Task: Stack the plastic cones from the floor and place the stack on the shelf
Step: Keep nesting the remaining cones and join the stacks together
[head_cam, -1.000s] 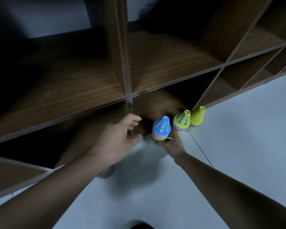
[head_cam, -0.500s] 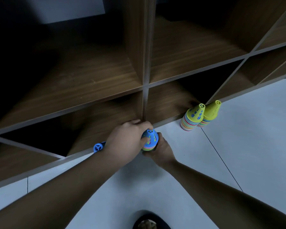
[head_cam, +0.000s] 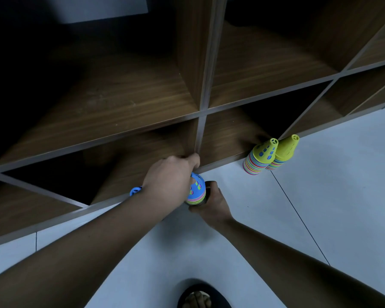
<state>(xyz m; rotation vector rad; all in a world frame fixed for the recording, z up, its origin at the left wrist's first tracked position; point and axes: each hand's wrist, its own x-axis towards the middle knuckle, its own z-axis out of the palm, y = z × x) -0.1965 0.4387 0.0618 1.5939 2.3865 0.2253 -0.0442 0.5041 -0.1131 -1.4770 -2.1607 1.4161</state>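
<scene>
Blue stack (head_cam: 197, 192): multicolour cones nested, blue cone with holes on top. It sits low at the floor (head_cam: 320, 196), just in front of the bottom edge of the shelf (head_cam: 142, 103), below the vertical divider. Can't tell whether its base touches the floor; the hands cover it.

Left hand (head_cam: 169, 176): comes in from the left and lies over the top and left side of the blue stack. Fingers curl down around the cone, tips hidden behind it. The thumb points toward the foot of the divider.

Right hand (head_cam: 212, 204): at the stack's base on the right side. The thumb wraps over the near rim and the other fingers go underneath, out of sight. Both hands touch the same stack.

Blue cone (head_cam: 135, 190): only the tip shows, poking out behind the left wrist, at the shelf's bottom edge.

Yellow stack (head_cam: 261, 158) and lime stack (head_cam: 284, 152): upright on the floor, touching each other, against the shelf edge, well to the right of the hands. The visible shelf compartments are dark.

A sandalled foot (head_cam: 200, 296) is at the bottom of the frame.
</scene>
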